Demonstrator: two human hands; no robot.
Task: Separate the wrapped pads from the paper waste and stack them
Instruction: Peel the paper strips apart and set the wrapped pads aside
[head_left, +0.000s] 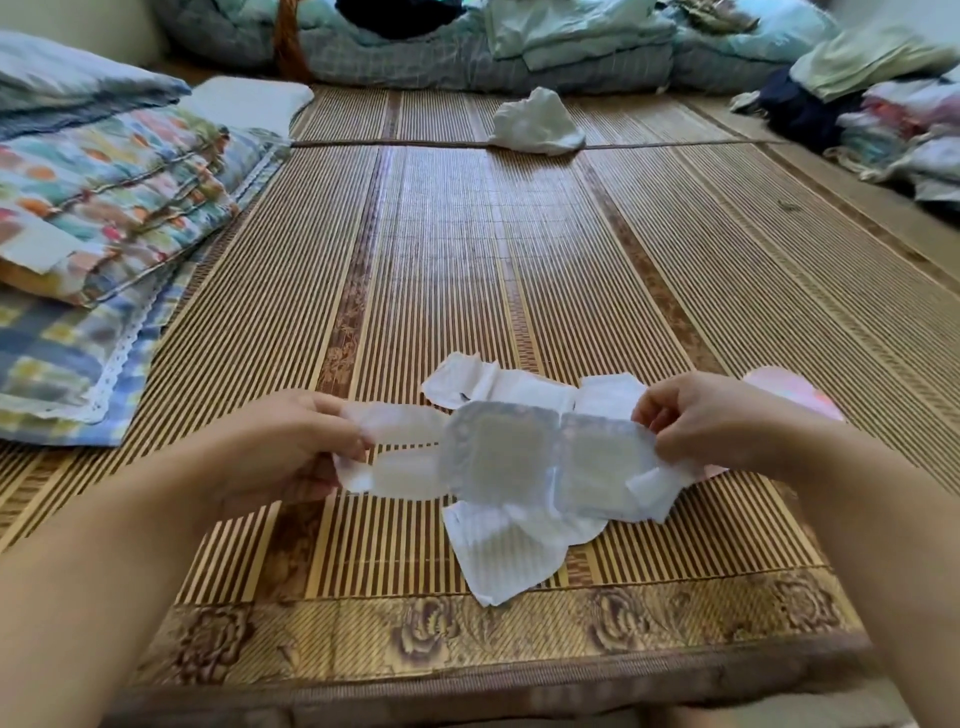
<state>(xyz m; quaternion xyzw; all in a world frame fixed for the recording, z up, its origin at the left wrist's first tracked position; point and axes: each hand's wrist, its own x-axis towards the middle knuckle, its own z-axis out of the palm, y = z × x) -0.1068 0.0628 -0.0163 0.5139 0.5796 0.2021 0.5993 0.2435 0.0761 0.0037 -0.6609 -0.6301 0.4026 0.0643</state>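
A long white pad (506, 457), spread flat with square folds, is stretched between my hands just above the bamboo mat (467, 260). My left hand (291, 447) pinches its left end and my right hand (711, 421) pinches its right end. White paper pieces lie on the mat under it: one behind (483, 384) and one in front (504, 556). A pink wrapped pad (795, 389) shows partly behind my right hand.
A crumpled white cloth or paper (537, 122) lies far up the mat. Folded patterned quilts (104, 208) sit at the left, bedding (467, 47) at the back and piled clothes (893, 119) at the right. The mat's flowered border (467, 629) runs along the near edge.
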